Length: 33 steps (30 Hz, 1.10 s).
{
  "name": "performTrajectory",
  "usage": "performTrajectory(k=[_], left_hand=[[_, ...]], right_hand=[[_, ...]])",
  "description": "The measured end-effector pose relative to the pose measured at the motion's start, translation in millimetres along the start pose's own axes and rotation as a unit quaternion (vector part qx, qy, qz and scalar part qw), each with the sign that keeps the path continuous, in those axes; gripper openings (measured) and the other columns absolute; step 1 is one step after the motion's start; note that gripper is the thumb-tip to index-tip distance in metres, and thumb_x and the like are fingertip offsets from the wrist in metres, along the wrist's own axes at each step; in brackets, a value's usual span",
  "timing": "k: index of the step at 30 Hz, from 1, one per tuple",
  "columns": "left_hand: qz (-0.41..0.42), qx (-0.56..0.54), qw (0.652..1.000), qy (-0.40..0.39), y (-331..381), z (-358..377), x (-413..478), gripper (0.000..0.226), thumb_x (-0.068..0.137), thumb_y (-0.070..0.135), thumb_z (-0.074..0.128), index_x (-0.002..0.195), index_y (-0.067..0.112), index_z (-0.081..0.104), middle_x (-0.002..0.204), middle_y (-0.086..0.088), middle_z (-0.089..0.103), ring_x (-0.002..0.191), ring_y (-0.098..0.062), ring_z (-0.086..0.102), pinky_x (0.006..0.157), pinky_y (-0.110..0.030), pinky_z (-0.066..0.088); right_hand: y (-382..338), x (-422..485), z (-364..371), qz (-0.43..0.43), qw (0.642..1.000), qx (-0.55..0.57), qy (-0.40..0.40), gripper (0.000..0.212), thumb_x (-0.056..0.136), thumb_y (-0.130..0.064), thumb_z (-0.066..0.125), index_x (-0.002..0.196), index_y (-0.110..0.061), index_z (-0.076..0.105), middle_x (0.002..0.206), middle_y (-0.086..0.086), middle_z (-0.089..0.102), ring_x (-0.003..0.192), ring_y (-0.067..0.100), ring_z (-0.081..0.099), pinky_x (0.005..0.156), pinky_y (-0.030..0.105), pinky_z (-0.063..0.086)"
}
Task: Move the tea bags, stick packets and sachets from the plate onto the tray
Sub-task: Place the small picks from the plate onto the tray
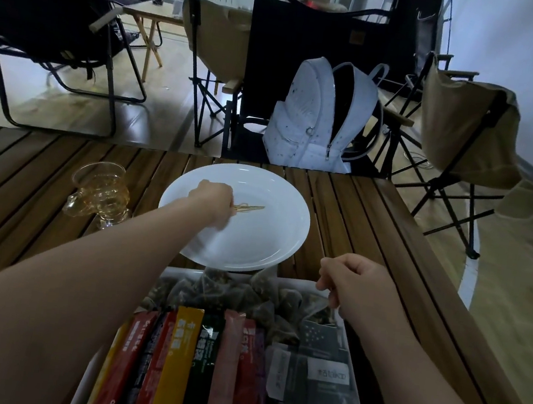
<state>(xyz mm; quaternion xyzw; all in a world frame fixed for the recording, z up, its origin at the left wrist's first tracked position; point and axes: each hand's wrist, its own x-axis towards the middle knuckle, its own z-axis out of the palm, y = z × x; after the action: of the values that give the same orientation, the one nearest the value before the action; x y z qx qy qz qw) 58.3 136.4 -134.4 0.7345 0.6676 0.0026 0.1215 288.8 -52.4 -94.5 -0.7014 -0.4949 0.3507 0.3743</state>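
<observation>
One round white plate (287,238), smooth and glossy with a shallow raised rim, sits on the counter (372,231) of dark wooden slats; it carries no packets, only the tip of one pair of thin gold metal tongs (249,207) held over its middle. The left hand (213,198) reaches over the plate with its fingers curled round the tongs' handle end. One rectangular white tray (179,271) lies just nearer than the plate, its far edge under the plate's near rim, and all the task's things are in it. Across its far end is a heap of translucent mesh pyramid tea bags (230,291) filled with dark leaves, too jumbled to count. In the near left lie about nine long, flat, glossy sticks (180,359) side by side: yellow, red, black, red, yellow, dark green, pink, red, purple. In the near right are at least six overlapping square grey sachets (328,374) printed with small stars and white labels. The right hand (352,286) hovers over the tray's far right corner, fingers curled with thumb against forefinger; whether it pinches a tea bag's thread I cannot tell. Left of the plate stands ribbed amber glass (102,188), its piece count unclear. Beyond the counter one white speckled backpack (306,116), unzipped, rests on a black fabric chair (313,29).
</observation>
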Motion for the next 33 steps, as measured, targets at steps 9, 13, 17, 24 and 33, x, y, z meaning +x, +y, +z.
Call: performTrajectory(k=[9,13,17,24,33], left_hand=[[0.063,0.015,0.997,0.031,-8.3,-2.0,-37.6,0.013,0.095,0.008,0.051,0.104,0.016,0.053,0.099,-0.009,0.062,0.087,-0.027,0.053,0.079,-0.038,0.047],[0.075,-0.136,0.983,0.097,-5.4,-24.0,-66.0,0.015,0.090,0.009,0.068,0.084,0.019,0.059,0.085,-0.004,0.066,0.081,-0.026,0.056,0.069,-0.030,0.038],[0.108,-0.258,0.956,0.089,22.6,-52.8,-134.0,0.005,0.085,0.010,0.078,0.085,0.009,0.072,0.072,-0.002,0.069,0.063,-0.012,0.058,0.061,-0.022,0.044],[0.107,-0.270,0.956,0.027,49.4,-55.5,-252.7,0.008,0.078,0.018,0.086,0.083,0.018,0.080,0.076,0.001,0.076,0.068,-0.016,0.070,0.066,-0.025,0.055],[0.076,-0.264,0.962,-0.007,67.2,-38.8,-324.7,0.008,0.082,0.025,0.082,0.089,0.027,0.078,0.081,0.008,0.073,0.069,-0.002,0.068,0.051,-0.007,0.046]], right_hand=[[-4.2,-22.1,-4.2,0.004,1.000,0.013,-0.015,0.026,0.096,-0.022,0.061,0.076,-0.008,0.070,0.072,0.006,0.072,0.057,0.013,0.056,0.059,0.030,0.049],[-3.1,-36.6,-8.5,0.004,0.999,0.035,-0.009,0.026,0.095,-0.022,0.062,0.075,-0.005,0.069,0.077,0.011,0.073,0.055,0.013,0.056,0.060,0.032,0.050],[-7.1,-57.2,-14.5,-0.036,0.998,0.042,0.021,0.007,0.093,-0.023,0.066,0.090,-0.021,0.071,0.081,0.001,0.072,0.064,0.011,0.062,0.063,0.029,0.050],[-12.5,-101.8,-34.7,-0.153,0.985,-0.072,-0.027,0.026,0.090,-0.028,0.074,0.116,-0.033,0.071,0.102,-0.020,0.060,0.079,-0.001,0.053,0.066,0.012,0.037],[-17.5,-148.9,-58.9,-0.182,0.962,-0.143,-0.142,0.003,0.086,-0.029,0.079,0.088,-0.031,0.081,0.082,-0.013,0.071,0.081,0.005,0.063,0.070,0.024,0.050]])
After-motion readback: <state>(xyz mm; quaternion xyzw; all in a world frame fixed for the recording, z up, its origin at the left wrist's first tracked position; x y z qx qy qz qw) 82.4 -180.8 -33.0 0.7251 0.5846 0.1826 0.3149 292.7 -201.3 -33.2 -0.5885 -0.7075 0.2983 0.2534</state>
